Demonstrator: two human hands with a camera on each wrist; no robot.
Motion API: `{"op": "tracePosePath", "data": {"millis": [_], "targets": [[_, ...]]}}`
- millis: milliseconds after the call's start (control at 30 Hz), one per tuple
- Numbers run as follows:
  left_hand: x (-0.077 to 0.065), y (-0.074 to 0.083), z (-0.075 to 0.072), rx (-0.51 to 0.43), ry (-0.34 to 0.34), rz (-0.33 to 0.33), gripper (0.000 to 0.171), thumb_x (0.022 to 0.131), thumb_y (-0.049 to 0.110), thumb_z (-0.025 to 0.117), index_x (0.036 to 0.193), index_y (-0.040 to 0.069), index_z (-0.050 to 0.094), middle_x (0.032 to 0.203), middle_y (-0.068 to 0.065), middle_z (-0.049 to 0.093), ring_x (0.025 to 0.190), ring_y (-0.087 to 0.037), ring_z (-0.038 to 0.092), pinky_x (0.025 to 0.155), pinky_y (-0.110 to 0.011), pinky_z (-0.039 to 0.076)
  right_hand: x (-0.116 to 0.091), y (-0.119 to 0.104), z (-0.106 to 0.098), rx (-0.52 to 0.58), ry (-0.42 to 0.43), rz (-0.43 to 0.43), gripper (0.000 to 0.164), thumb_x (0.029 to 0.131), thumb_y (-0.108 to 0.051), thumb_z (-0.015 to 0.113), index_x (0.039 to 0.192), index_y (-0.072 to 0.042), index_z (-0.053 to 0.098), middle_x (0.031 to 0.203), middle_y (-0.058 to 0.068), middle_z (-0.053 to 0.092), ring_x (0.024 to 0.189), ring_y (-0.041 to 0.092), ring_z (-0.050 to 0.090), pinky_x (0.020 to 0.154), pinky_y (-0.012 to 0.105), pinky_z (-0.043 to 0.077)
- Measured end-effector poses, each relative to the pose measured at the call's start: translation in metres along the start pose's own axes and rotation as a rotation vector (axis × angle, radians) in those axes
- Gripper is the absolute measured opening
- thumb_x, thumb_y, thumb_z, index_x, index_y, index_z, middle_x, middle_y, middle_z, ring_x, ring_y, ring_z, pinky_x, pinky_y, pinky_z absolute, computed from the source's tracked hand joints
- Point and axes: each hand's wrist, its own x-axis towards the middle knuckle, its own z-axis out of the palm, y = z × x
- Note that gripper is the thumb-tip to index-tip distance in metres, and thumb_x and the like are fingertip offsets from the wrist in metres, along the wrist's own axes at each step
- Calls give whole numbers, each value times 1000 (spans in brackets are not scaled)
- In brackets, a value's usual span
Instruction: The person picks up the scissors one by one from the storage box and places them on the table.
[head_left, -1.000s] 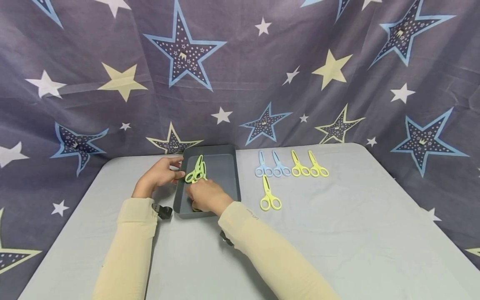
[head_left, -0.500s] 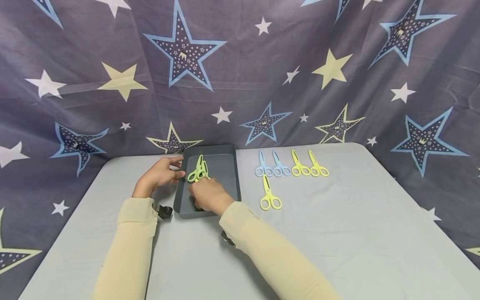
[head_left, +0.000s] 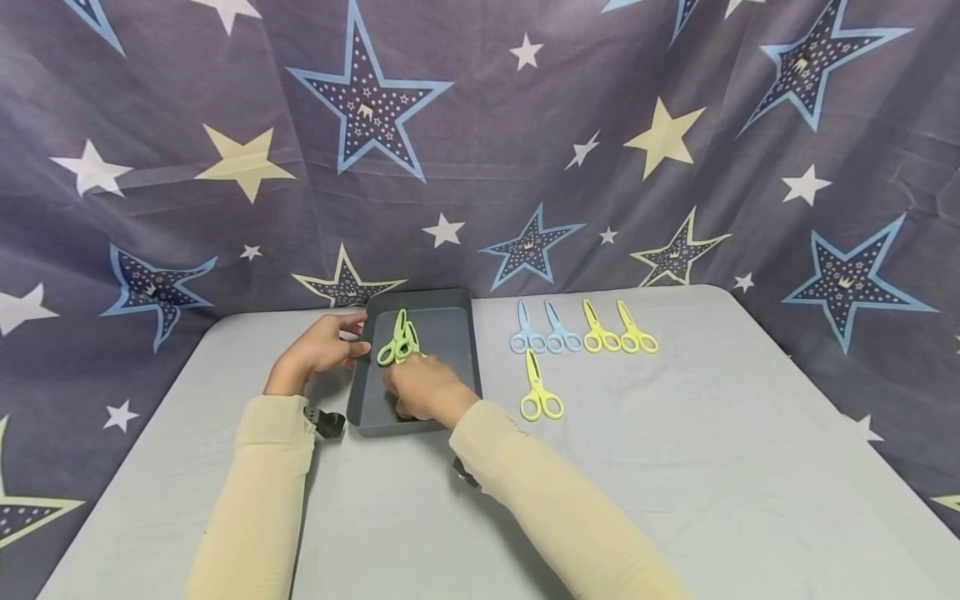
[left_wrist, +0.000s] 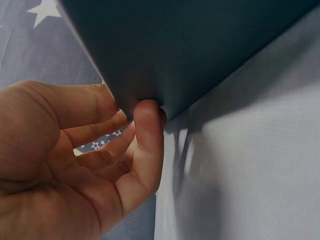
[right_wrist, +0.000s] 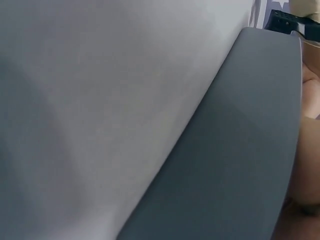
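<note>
A dark grey tray [head_left: 457, 350] stands on the table, left of centre. At its left side my left hand [head_left: 318, 346] grips the tray; the left wrist view shows the thumb and a curled finger at the tray's wall. Inside the tray lie green scissors [head_left: 393, 342], partly over a second yellow-green pair of scissors [head_left: 412, 335]. My right hand [head_left: 426, 387] reaches over the near right part of the tray, fingers curled down at that second pair's handles, which it hides. The right wrist view shows mostly the tray's outer wall.
Right of the tray, two blue scissors [head_left: 527, 340] and two yellow scissors [head_left: 601, 340] lie in a row, blades away. One more pair of yellow scissors [head_left: 540, 400] lies nearer. A star-patterned cloth [head_left: 480, 125] hangs behind the table [head_left: 712, 467].
My right hand has shifted slightly to the right inside the tray, and the scissors there have moved a little the same way. My left hand and the tray stay put.
</note>
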Motion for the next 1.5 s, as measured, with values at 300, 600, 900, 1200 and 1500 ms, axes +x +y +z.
{"op": "tracePosePath", "data": {"millis": [300,600,900,1200,1500], "targets": [[0,0,1,-15,-3,0,69,99,3,64,158,-6,30,143,-37,47,94,-28,70,75,-30,62,-7,7,-3,-2,-15,-50,17,93,-24,76,85,-22,62,83,-8,61,82,14,60,71,32,53],[1,2,2,-17,-5,2,69,99,4,65,158,-5,30,143,-37,47,92,-26,69,75,-30,61,-11,14,-7,52,-24,-97,19,91,-20,77,83,-21,60,79,-8,60,77,12,59,69,28,49],[1,1,1,-23,-3,6,69,99,3,64,157,-6,30,143,-37,46,97,-31,69,78,-31,62,-20,21,-18,110,-59,-141,13,90,-15,76,88,-19,64,82,-8,62,79,11,57,75,27,49],[0,0,0,-6,8,2,68,99,4,65,157,-5,32,143,-37,47,91,-25,70,77,-33,62,-25,24,-30,125,-54,-157,14,91,-15,74,85,-20,63,81,-8,61,76,11,55,69,26,46],[1,-1,2,-19,0,9,69,98,2,65,157,-6,30,143,-38,46,98,-30,69,81,-35,63,-30,28,-36,162,-14,-113,13,90,-11,74,88,-20,64,85,-7,62,78,14,58,67,26,48]]}}
